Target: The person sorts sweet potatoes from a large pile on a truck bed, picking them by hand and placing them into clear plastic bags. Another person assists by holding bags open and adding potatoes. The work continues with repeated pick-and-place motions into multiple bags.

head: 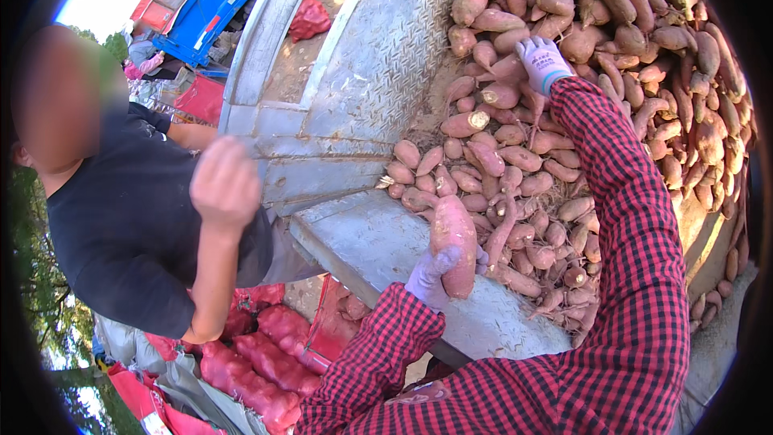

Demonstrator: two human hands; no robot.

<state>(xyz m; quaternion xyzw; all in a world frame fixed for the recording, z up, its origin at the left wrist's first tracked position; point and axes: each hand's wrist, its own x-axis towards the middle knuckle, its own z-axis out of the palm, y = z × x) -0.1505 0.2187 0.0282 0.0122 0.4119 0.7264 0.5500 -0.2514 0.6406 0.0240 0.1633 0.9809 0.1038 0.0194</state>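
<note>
A large sweet potato (pixel 453 241) is held upright in my left hand (pixel 436 275), which wears a pale lilac glove. It is above the edge of a metal truck bed (pixel 356 235). My right hand (pixel 542 60), in a matching glove with a teal cuff edge, reaches out over the heap and rests on sweet potatoes; its fingertips are partly hidden, so its hold is unclear. Smaller sweet potatoes (pixel 522 158) lie between my arms, some with broken ends and thin roots. A bigger pile (pixel 628 42) rises at the upper right.
A person (pixel 139 193) in a dark T-shirt stands at the left, one hand raised and blurred. Filled red mesh sacks (pixel 266 362) lie below the bed's edge. A diamond-plate metal panel (pixel 386 42) borders the heap. Farther off are a blue truck (pixel 211 0) and other people.
</note>
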